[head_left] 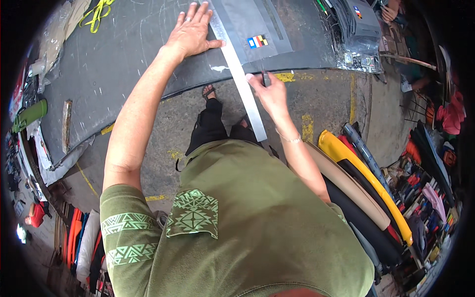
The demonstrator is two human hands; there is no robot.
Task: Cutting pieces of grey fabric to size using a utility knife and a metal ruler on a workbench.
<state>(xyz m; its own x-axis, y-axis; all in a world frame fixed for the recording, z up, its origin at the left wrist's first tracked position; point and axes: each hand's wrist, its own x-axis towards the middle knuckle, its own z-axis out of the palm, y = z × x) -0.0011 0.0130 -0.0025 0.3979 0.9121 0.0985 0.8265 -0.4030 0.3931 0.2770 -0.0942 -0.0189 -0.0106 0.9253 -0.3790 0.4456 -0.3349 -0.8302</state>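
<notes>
While left hand (pixel 190 35) reaches forward, splayed flat against metal ruler (pixel 238 69), right hand (pixel 271 94) clenches small dark tool (pixel 266 79)

Sheet (pixel 253 27) on table (pixel 123 47) (ruler (pixel 238 69) alongside)

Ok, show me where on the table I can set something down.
Bare table lies between the yellow tape, wooden stick and left hand. It is crowded right of that hand: ruler, grey sheet, grey stack.
</notes>
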